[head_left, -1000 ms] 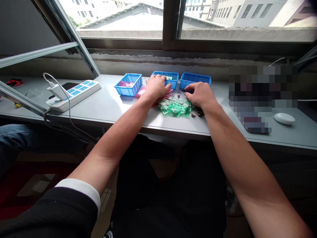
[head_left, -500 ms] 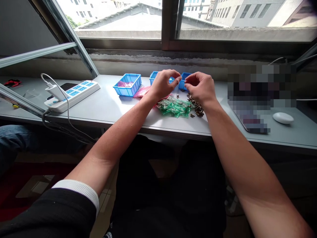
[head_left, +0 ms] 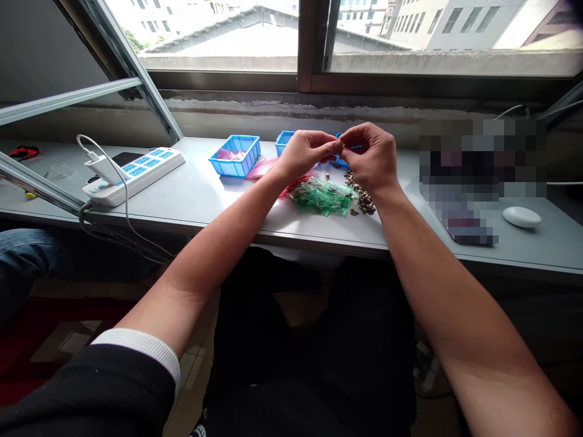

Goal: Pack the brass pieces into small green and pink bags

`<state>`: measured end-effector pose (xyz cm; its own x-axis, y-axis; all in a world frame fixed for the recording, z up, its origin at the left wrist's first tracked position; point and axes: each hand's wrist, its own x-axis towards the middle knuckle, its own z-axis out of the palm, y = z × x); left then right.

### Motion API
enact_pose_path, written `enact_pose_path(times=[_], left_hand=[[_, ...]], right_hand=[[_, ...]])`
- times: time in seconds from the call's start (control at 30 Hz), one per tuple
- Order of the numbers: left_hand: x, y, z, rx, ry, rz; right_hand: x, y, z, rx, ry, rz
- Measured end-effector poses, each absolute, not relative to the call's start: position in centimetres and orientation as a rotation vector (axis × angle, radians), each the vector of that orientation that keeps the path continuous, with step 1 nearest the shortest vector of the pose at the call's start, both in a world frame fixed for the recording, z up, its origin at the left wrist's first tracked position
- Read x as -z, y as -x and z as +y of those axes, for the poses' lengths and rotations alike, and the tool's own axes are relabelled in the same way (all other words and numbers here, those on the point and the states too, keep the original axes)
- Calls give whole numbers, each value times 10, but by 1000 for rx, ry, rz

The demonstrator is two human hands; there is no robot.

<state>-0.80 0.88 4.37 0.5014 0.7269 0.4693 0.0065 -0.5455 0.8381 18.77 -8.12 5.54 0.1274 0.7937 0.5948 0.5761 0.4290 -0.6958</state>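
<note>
While the left hand [head_left: 314,152] and right hand [head_left: 370,155] pinch a tiny piece [head_left: 342,145] just beyond the green packets [head_left: 325,195], work looks unfinished, brown pieces [head_left: 364,200] loose right of those packets, pink bags [head_left: 231,154] in a bin [head_left: 246,162] beyond-left, the tiny piece's heading and long axis unreadable.

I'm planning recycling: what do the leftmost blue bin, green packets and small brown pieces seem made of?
Leftmost blue bin: probably moulded plastic, semi-gloss, from its even colour and ribbed walls.
Green packets: likely thin, shiny plastic film, judging by crinkles and bright highlights.
Small brown pieces: perhaps metal with a bronze-like sheen, given their glints; too small to be sure.
</note>
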Motion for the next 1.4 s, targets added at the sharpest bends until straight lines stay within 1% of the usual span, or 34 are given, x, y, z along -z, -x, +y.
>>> enact_pose_path(times=[0.13, 0.27, 0.47, 0.83, 0.97, 1.13, 1.4], left_hand=[[-41, 10, 15, -1139, -1838, 669], [-37, 10, 21, -1203, -1804, 658], [-41, 10, 14, -1164, -1854, 608], [-42, 11, 12, -1085, -1798, 604], [-38, 12, 15, -1061, -1829, 552], [-31, 11, 25, -1126, -1802, 585], [-30, 9, 31, -1134, -1875, 608]], right_hand=[[-56, -187, -83, -250, 1274, -1613], [-51, -191, -76, -294, 1226, -1533], [-49, -191, -74, -379, 1328, -1498], [-48, -191, -74, -131, 1297, -1577], [-44, -192, -68, -88, 1261, -1579], [-45, -190, -70, -172, 1221, -1605], [-45, -193, -65, -259, 1244, -1479]])
